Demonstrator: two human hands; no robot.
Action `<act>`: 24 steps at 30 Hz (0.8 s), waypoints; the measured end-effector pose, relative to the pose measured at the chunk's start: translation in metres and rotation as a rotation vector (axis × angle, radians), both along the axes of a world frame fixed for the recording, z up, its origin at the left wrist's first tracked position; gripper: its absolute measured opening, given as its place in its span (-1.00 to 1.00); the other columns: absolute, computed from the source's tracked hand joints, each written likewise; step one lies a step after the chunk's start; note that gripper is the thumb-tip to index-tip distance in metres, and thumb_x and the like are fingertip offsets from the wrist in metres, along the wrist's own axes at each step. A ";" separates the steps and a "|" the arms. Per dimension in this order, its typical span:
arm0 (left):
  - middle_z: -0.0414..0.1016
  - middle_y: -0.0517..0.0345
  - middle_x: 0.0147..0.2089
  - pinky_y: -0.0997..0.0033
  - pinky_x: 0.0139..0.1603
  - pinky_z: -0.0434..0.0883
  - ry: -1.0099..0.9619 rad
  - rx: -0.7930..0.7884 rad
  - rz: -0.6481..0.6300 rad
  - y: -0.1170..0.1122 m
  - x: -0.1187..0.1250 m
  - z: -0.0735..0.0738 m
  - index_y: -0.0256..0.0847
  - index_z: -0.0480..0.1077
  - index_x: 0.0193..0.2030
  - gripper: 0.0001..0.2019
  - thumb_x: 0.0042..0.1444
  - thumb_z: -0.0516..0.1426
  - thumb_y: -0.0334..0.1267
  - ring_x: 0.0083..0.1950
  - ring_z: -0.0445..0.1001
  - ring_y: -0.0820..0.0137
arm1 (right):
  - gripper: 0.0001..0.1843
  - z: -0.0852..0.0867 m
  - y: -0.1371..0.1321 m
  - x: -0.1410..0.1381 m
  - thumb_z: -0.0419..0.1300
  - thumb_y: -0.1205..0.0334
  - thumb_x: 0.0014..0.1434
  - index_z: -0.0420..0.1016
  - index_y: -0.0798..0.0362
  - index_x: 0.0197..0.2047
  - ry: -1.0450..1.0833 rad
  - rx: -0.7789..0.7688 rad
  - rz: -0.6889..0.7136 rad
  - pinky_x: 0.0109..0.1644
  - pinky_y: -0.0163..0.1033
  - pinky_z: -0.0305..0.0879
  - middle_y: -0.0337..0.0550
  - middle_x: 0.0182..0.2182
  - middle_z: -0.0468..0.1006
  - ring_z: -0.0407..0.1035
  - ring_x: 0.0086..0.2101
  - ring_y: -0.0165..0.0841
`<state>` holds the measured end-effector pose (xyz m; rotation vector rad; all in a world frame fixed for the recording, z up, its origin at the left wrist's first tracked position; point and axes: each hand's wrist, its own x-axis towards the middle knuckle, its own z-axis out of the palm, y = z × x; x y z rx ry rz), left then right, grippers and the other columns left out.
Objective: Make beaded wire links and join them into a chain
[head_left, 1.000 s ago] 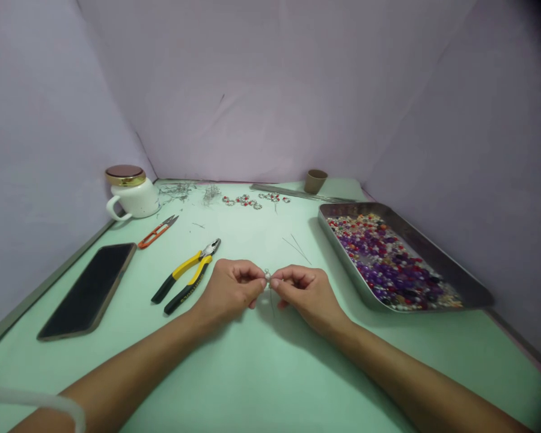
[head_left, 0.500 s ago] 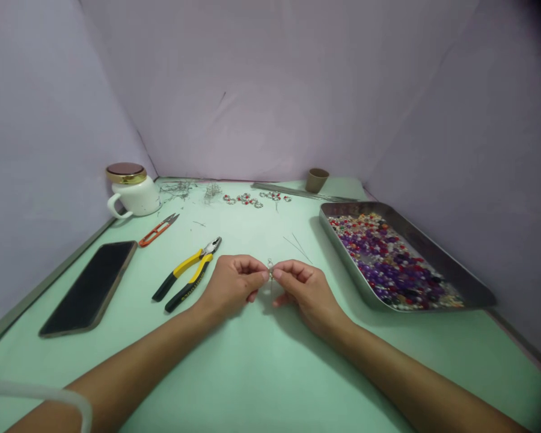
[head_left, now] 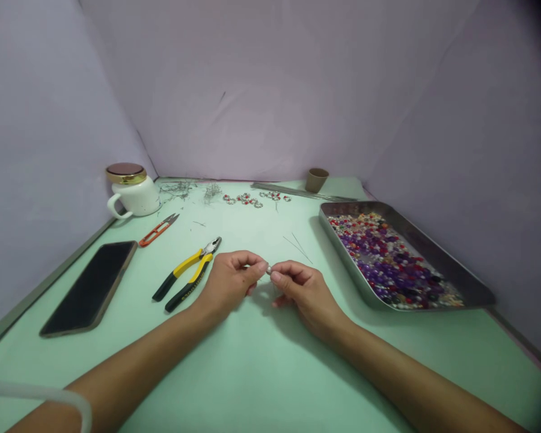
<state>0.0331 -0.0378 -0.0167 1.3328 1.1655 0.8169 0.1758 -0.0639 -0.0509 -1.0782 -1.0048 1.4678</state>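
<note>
Between the fingertips of both hands is a small piece of pale beads (head_left: pixel 269 270), partly covered by the fingers. My left hand (head_left: pixel 234 278) pinches it from the left with thumb and forefinger. From the right, my right hand (head_left: pixel 302 291) pinches the same beads, its other fingers curled beneath. Pliers (head_left: pixel 189 273) with yellow and black handles lie spread on the table, just left of my left hand. Beyond my right hand lie thin wire pieces (head_left: pixel 299 248).
A metal tray (head_left: pixel 365 288) of mixed beads stands at the right. On the left are a phone (head_left: pixel 90 288), orange thread snips (head_left: pixel 158 230) and a lidded white mug (head_left: pixel 137 195). Finished-looking bead rings (head_left: pixel 243 199), long wires (head_left: pixel 297 192) and a brown cup (head_left: pixel 317 180) sit at the back.
The bead piece has turned between my fingers: it stood upright with a thin wire hanging below, and now mostly hides between the fingertips. My left fingertips have risen slightly.
</note>
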 end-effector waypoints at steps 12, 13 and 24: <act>0.27 0.29 -0.74 0.56 -0.64 0.17 0.056 -0.034 0.017 -0.002 0.003 0.004 -0.33 0.40 -0.50 -0.90 -0.23 0.17 -0.34 -0.67 0.20 0.56 | -0.78 0.003 -0.004 -0.001 0.24 0.14 -0.10 0.43 0.11 -0.41 -0.143 0.053 -0.047 -0.42 -0.28 0.36 -0.24 -0.57 0.44 0.32 -0.55 -0.46; 0.28 0.29 -0.73 0.55 -0.64 0.19 0.045 -0.029 0.008 -0.002 0.003 0.004 -0.33 0.40 -0.50 -0.90 -0.22 0.16 -0.35 -0.67 0.22 0.56 | -0.79 0.003 -0.004 -0.001 0.24 0.15 -0.09 0.43 0.11 -0.41 -0.143 0.050 -0.042 -0.41 -0.28 0.36 -0.24 -0.57 0.44 0.33 -0.54 -0.45; 0.33 0.28 -0.70 0.53 -0.62 0.27 -0.061 -0.053 -0.031 -0.001 0.003 0.004 -0.34 0.37 -0.47 -0.91 -0.19 0.17 -0.38 -0.67 0.28 0.55 | -0.82 0.005 -0.003 -0.002 0.22 0.18 -0.06 0.41 0.11 -0.39 -0.027 -0.002 0.003 -0.35 -0.27 0.36 -0.22 -0.52 0.48 0.39 -0.46 -0.40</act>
